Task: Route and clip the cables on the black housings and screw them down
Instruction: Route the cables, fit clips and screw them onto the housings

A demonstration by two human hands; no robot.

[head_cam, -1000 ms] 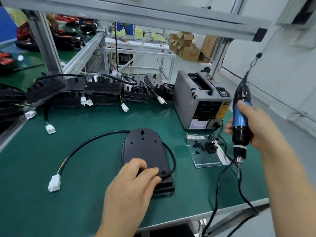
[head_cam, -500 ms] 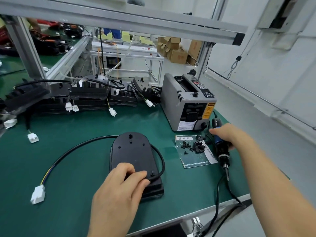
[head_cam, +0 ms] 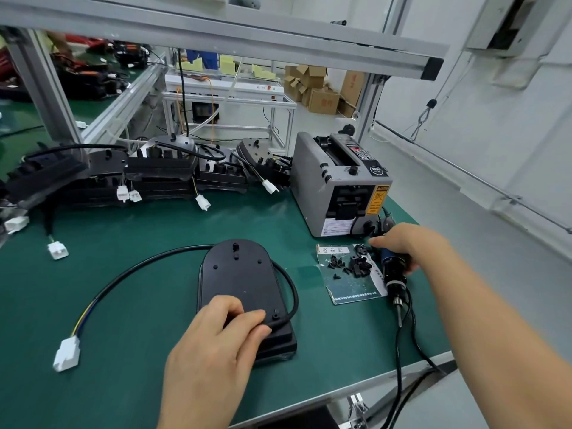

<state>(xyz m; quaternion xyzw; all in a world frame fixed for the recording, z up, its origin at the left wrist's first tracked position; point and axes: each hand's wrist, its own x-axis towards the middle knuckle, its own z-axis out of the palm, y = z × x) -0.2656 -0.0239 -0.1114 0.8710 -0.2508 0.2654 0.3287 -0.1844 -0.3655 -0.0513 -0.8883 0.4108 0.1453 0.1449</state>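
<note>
Nearest, the fingers (head_cam: 247, 320) of the left hand (head_cam: 213, 351) curl over the near end of the housing (head_cam: 238, 274), pinning it to the tabletop (head_cam: 139, 320) just beside the cable (head_cam: 123, 277). The fingers of the right hand (head_cam: 402, 246) grip the screwdriver (head_cam: 391, 274), which is low at the tabletop with its bit pointing away from the housing. Screws (head_cam: 349, 264) lie loose on a sheet between housing and screwdriver.

Progress, as judged: the cable loops round the housing's right side to its near edge, so routing looks done. Whether it is clipped cannot be told. Several holes look unfilled, so screwing down probably remains.

The housing is a flat, matt black oval lying at centre. Its cable arcs left to a white plug (head_cam: 66, 354). More housings (head_cam: 161, 174) wait along the back.
</note>
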